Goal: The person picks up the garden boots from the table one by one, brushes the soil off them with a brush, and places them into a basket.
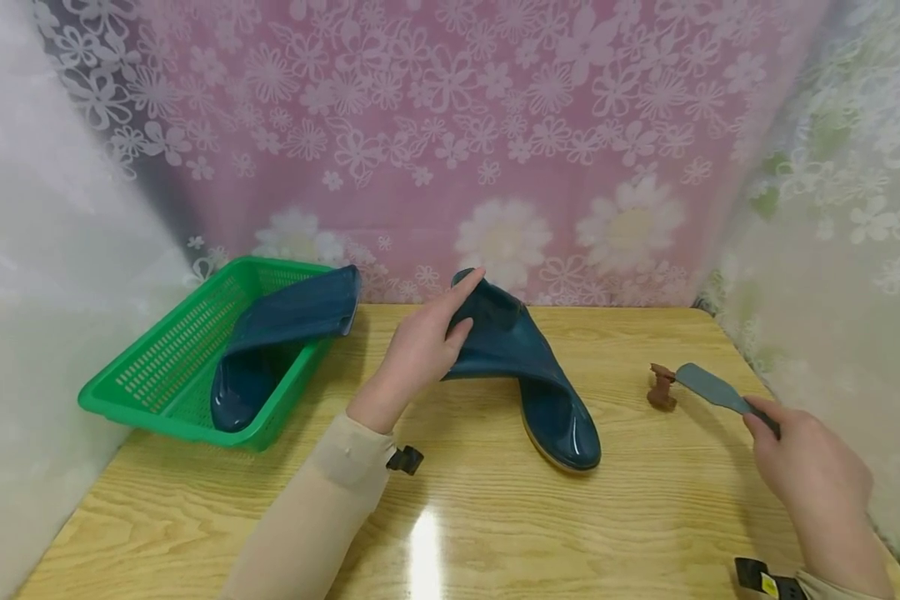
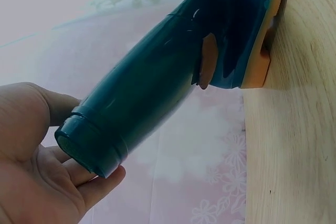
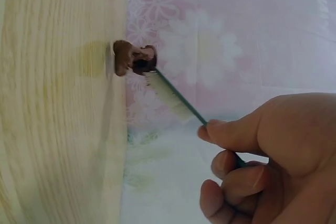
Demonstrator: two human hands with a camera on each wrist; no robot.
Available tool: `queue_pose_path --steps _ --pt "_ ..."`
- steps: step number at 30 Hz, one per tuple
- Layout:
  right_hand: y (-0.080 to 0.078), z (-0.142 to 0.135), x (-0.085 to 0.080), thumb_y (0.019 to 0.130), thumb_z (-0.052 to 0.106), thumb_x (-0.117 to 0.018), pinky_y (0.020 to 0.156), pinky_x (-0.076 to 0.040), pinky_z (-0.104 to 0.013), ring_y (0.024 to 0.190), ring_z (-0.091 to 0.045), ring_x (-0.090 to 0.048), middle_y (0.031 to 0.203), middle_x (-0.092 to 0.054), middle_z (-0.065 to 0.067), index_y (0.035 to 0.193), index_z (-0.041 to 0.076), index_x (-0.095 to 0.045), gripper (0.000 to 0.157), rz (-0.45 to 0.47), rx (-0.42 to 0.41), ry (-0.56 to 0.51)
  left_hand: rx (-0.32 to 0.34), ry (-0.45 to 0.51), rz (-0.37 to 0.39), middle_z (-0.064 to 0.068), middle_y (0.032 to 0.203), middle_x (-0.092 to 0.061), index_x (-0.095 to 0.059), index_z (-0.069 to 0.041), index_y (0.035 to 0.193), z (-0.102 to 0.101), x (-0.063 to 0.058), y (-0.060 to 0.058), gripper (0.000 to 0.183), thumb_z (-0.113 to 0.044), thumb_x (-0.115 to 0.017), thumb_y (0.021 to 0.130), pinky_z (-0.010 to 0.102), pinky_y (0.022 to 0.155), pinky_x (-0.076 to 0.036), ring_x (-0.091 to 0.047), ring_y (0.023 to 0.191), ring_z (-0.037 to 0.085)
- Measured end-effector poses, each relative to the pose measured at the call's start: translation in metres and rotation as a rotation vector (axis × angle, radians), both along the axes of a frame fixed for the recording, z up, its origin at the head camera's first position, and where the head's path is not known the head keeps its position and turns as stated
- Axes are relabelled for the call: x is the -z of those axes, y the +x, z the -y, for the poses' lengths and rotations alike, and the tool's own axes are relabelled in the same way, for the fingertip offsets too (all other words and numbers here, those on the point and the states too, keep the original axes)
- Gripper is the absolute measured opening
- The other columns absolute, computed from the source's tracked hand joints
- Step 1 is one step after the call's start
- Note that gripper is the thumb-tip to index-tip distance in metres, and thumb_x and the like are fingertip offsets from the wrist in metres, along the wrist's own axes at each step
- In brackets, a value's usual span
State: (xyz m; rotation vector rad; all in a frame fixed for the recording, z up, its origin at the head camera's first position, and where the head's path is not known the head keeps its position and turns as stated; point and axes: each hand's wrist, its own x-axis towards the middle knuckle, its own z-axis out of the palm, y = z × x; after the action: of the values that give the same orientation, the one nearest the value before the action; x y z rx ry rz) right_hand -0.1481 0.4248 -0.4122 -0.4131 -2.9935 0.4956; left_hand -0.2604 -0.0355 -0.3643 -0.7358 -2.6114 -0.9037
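A dark blue rubber boot [image 1: 498, 346] leans on the table, toe to the right and shaft slanting up to the left. My left hand [image 1: 420, 350] holds the shaft near its top opening, thumb on one side and fingers on the other in the left wrist view. A brown clay-like patch [image 2: 209, 61] clings to the shaft near the ankle. My right hand [image 1: 813, 454] grips a grey-green brush [image 1: 708, 386] by its handle. Pale bristles [image 3: 168, 94] show along its underside. The brush tip meets a brown clay-like lump [image 1: 662, 392] on the table.
At the left stands a green plastic basket [image 1: 180, 354] with slotted walls. A second blue rubber boot [image 1: 292, 315] lies in it, its shaft jutting over the right rim. The wooden table [image 1: 487, 533] ends in front of a pink flowered curtain [image 1: 420, 125].
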Motion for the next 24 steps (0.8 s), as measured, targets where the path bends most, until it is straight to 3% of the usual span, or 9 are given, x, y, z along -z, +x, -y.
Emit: queue_pose_path --steps 3,6,10,13,17,19,24 --pt "0.0 0.004 -0.0009 0.119 0.032 -0.052 0.05 -0.035 -0.043 0.06 -0.028 -0.052 0.12 -0.067 -0.035 0.162 0.004 -0.053 0.052 -0.057 -0.012 0.002 0.005 -0.001 0.008 0.005 0.145 -0.068 -0.027 -0.036 0.178 0.0007 0.0 0.0005 0.078 -0.015 -0.066 0.114 0.036 0.052 -0.038 -0.046 0.05 0.022" --pt "0.0007 0.0074 -0.0014 0.119 0.034 -0.052 0.048 -0.035 -0.043 0.058 -0.027 -0.052 0.133 -0.061 -0.04 0.163 0.006 -0.053 0.052 -0.121 -0.019 -0.003 0.011 -0.016 0.009 0.007 0.162 -0.059 -0.029 -0.034 0.177 0.0015 -0.0004 0.001 0.075 -0.017 -0.066 0.114 0.038 0.057 -0.042 -0.057 0.066 0.021" --pt "0.0014 0.0092 0.0 0.118 0.032 -0.054 0.047 -0.033 -0.043 0.057 -0.026 -0.05 0.127 -0.062 -0.039 0.162 0.006 -0.055 0.051 -0.172 -0.025 -0.01 0.033 -0.037 0.002 0.01 0.16 -0.06 -0.035 -0.033 0.175 0.0024 -0.0011 0.0012 0.069 -0.019 -0.064 0.115 0.039 0.062 -0.044 -0.059 0.077 0.021" --pt "0.0011 0.0086 0.0019 0.119 0.032 -0.052 0.047 -0.033 -0.041 0.055 -0.027 -0.048 0.096 -0.066 -0.027 0.161 0.003 -0.055 0.051 -0.122 -0.056 -0.015 0.047 -0.039 0.003 0.013 0.154 -0.064 -0.04 -0.032 0.174 0.0026 -0.0015 0.0013 0.065 -0.018 -0.064 0.115 0.04 0.063 -0.044 -0.054 0.068 0.023" --pt "-0.0002 0.0068 0.0034 0.12 0.037 -0.048 0.049 -0.032 -0.039 0.053 -0.026 -0.045 0.068 -0.051 -0.005 0.161 0.002 -0.053 0.054 -0.04 -0.109 -0.041 0.053 -0.043 0.002 0.014 0.152 -0.065 -0.047 -0.029 0.171 0.002 -0.0014 0.0009 0.06 -0.017 -0.065 0.115 0.041 0.068 -0.047 -0.058 0.074 0.021" --pt "-0.0015 0.0059 0.0044 0.12 0.038 -0.048 0.049 -0.032 -0.038 0.053 -0.025 -0.044 0.068 -0.05 -0.004 0.161 0.0 -0.052 0.056 -0.005 -0.147 -0.057 0.053 -0.044 0.003 0.015 0.152 -0.064 -0.05 -0.028 0.169 0.0016 -0.0013 0.0006 0.058 -0.016 -0.066 0.114 0.041 0.068 -0.047 -0.06 0.075 0.021" --pt "-0.0047 0.0057 0.0079 0.12 0.035 -0.049 0.054 -0.032 -0.038 0.057 -0.024 -0.04 0.084 -0.065 -0.011 0.159 -0.005 -0.052 0.056 0.075 -0.243 -0.079 0.044 -0.051 0.022 0.015 0.151 -0.064 -0.053 -0.028 0.167 0.0013 -0.0011 0.0007 0.056 -0.017 -0.066 0.114 0.04 0.065 -0.045 -0.056 0.069 0.021"
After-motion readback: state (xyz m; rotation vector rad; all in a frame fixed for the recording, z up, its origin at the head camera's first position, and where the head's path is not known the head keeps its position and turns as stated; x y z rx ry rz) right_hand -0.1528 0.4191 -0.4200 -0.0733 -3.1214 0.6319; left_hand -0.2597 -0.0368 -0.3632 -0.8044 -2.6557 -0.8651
